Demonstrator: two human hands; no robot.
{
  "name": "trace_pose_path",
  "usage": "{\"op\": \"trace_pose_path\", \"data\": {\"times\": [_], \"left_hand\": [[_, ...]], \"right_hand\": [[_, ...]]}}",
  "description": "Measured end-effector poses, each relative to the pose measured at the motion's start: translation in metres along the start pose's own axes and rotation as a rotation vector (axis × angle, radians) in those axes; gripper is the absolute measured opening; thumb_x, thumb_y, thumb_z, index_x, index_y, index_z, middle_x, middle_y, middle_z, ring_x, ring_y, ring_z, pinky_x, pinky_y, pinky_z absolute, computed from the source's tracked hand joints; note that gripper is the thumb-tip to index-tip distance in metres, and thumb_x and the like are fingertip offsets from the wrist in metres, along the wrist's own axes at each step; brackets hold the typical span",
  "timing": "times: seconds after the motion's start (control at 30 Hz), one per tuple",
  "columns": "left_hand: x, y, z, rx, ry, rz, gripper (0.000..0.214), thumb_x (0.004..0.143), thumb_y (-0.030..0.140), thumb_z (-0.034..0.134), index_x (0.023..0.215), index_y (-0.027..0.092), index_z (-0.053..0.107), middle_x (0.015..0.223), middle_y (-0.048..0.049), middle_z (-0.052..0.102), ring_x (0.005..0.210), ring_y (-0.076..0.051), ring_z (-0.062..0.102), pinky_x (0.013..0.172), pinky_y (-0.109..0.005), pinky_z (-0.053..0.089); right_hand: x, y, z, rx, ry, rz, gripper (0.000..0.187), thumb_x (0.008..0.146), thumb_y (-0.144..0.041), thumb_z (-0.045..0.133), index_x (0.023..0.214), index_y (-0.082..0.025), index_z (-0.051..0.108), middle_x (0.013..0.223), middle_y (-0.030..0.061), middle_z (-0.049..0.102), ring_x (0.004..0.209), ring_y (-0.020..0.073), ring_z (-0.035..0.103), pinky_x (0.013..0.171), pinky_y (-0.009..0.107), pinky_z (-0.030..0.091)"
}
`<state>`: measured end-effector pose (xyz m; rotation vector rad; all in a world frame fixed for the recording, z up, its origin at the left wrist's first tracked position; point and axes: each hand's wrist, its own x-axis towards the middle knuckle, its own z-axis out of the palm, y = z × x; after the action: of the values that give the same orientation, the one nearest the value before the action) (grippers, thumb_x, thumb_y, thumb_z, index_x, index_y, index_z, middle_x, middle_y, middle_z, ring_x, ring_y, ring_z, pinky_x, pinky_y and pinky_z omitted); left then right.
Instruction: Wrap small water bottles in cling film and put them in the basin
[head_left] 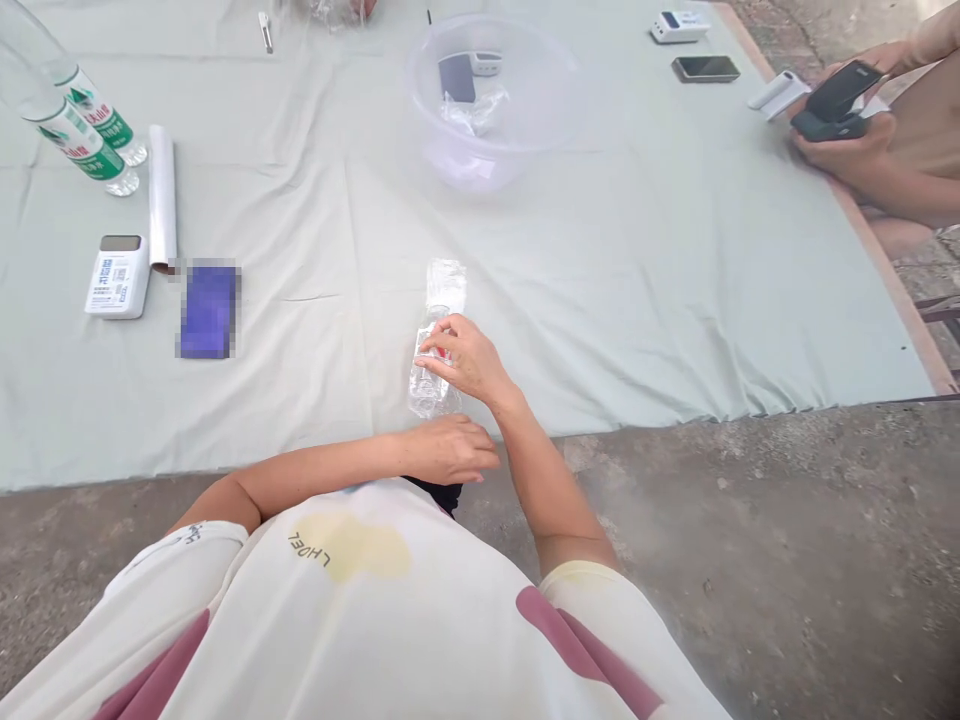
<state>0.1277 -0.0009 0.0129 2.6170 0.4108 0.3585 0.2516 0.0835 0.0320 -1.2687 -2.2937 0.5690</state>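
A small clear plastic bottle [421,385] with a red mark on its label lies on the cloth near the table's front edge. Crinkled clear plastic film [446,283] sits at its far end and seems to wrap round it. My right hand [466,358] comes over the bottle from the right, thumb and fingers bent against its upper side. Just below, my left hand [450,448] rests palm down at the table edge, its fingers loosely bent and apart, nothing visible in them. Its palm side is hidden.
A translucent basin [491,165] holding small devices stands at the back. Left are two water bottles [90,150], a white roll [162,200], a white box-shaped device [118,278] and a blurred purple item [208,312]. At right, a person's hands [855,145] hold a dark device near a phone [705,68].
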Motion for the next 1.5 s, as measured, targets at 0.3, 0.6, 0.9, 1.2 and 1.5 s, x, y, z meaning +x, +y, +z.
{"op": "trace_pose_path", "data": {"times": [0.3,0.6,0.9,1.2,1.5], "left_hand": [[-0.021,-0.033,-0.030,-0.168,0.440,-0.829,0.033,0.101,0.038,0.047,0.125,0.016,0.053,0.112,-0.0111,0.066,0.099,-0.022,0.064,0.082,-0.036,0.054],[0.030,-0.020,-0.014,0.019,0.226,-0.901,0.081,0.085,0.063,0.066,0.141,0.010,0.044,0.113,-0.0156,0.065,0.103,-0.031,0.062,0.082,-0.039,0.044],[0.026,-0.019,0.012,0.102,0.113,-0.766,0.091,0.082,0.046,0.076,0.157,0.020,0.030,0.116,-0.0157,0.060,0.102,-0.032,0.059,0.081,-0.039,0.043],[-0.001,-0.027,0.015,-0.469,0.306,-0.643,0.080,0.086,0.026,0.067,0.157,0.029,0.031,0.136,-0.0139,0.051,0.117,-0.031,0.058,0.102,-0.047,0.044],[-0.043,-0.019,-0.035,-1.788,0.638,-0.568,0.083,0.070,0.020,0.060,0.150,0.031,0.041,0.156,-0.0093,0.044,0.134,-0.030,0.052,0.100,-0.050,0.052]], "right_hand": [[-0.066,0.019,0.012,0.350,0.360,0.587,0.040,0.079,-0.060,0.069,0.090,-0.024,0.056,0.110,0.0062,0.065,0.079,0.0184,0.063,0.070,0.034,0.053],[-0.024,0.037,-0.036,0.233,0.445,0.290,0.041,0.097,-0.057,0.044,0.098,-0.026,0.069,0.118,0.0078,0.073,0.119,0.0231,0.064,0.101,0.041,0.050],[0.026,0.108,-0.022,0.286,0.228,0.349,0.053,0.090,-0.065,0.041,0.086,-0.022,0.072,0.092,0.0063,0.077,0.094,0.0239,0.070,0.096,0.042,0.051],[-0.026,0.088,-0.012,0.679,0.549,0.655,0.039,0.073,-0.059,0.064,0.088,-0.023,0.065,0.081,0.0008,0.064,0.069,0.0178,0.059,0.065,0.033,0.048],[0.020,-0.002,-0.023,0.847,0.840,0.398,0.026,0.075,-0.046,0.063,0.079,-0.027,0.047,0.077,-0.0012,0.048,0.071,0.0175,0.054,0.064,0.033,0.048]]}}
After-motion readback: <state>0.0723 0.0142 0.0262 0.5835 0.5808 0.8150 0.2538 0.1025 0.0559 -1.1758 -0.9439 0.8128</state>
